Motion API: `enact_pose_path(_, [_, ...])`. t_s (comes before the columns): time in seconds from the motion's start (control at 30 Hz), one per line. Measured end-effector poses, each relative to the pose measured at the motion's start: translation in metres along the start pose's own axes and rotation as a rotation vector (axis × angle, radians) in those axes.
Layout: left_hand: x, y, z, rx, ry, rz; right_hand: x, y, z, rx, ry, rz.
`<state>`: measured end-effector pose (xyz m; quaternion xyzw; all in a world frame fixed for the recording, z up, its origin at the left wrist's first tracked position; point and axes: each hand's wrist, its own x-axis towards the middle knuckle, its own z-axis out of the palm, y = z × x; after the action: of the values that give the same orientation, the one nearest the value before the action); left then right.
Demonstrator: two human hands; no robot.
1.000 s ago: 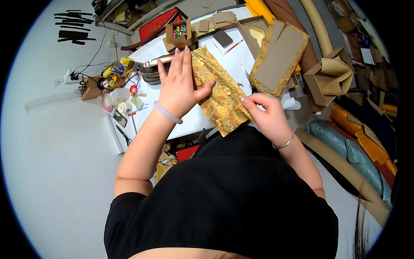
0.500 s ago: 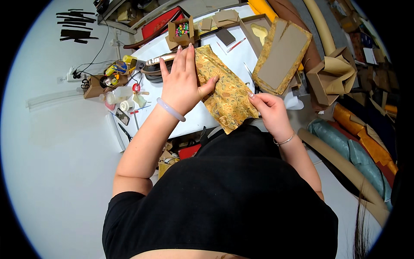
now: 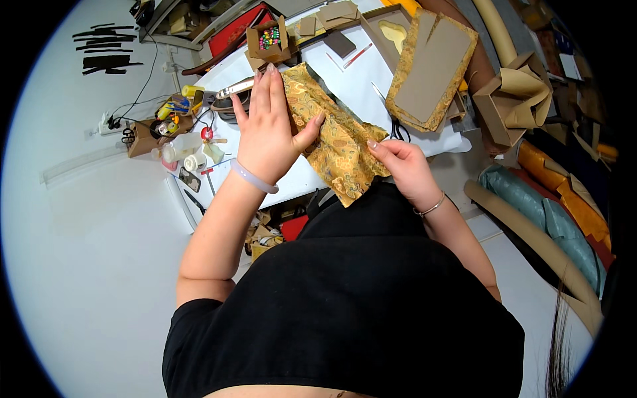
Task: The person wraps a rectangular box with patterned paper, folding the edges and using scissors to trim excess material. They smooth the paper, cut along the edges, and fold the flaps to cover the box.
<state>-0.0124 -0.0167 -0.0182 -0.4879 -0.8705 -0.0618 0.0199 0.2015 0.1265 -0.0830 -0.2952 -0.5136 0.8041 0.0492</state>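
Right hand [image 3: 410, 174]: thumb and curled fingers pinch the right edge of a gold floral-patterned cloth [image 3: 335, 149], toward its near end; the fingertips under the edge are hidden. Left hand [image 3: 265, 129]: spread flat, palm down, gripping nothing; long fingers beside the cloth's left edge, thumb laid across its face.

Cloth lies on the near part of the white worktable [image 3: 358, 73], its near end overhanging the table's front edge by the black clothing [image 3: 371, 212].

Possible trouble, my judgement: ripples cross the middle, so pressing down unevenly could set creases. A pull from the right pinch against only the left thumb could skew the piece or slide it off the front edge. Scissors [image 3: 396, 129] lie just beyond the right edge; a sideways sweep could snag their handles.

Orientation: cloth longer than wide. Long axis runs obliquely, far end up and to the left, near end down and to the right; near-left corner points toward the wearer. Dark strip shows along the far right side; cannot tell whether underside or a separate layer.

Farther out: cloth-bordered grey board [image 3: 434, 69] to the right, carton of coloured beads [image 3: 270, 40] beyond the left fingertips.
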Motion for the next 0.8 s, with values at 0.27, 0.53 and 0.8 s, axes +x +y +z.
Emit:
enact_pose_path(0.27, [-0.003,0.013,-0.012,0.048,0.014,0.135,0.001,0.000,0.010,0.031,-0.023,0.022])
enact_pose_path(0.53, [-0.037,0.045,-0.013,-0.229,0.000,0.309,0.000,0.005,0.016,0.132,-0.005,0.004])
enact_pose_path(0.8, [-0.062,0.051,-0.015,-0.331,-0.048,0.406,0.007,-0.001,0.008,0.013,0.041,0.380])
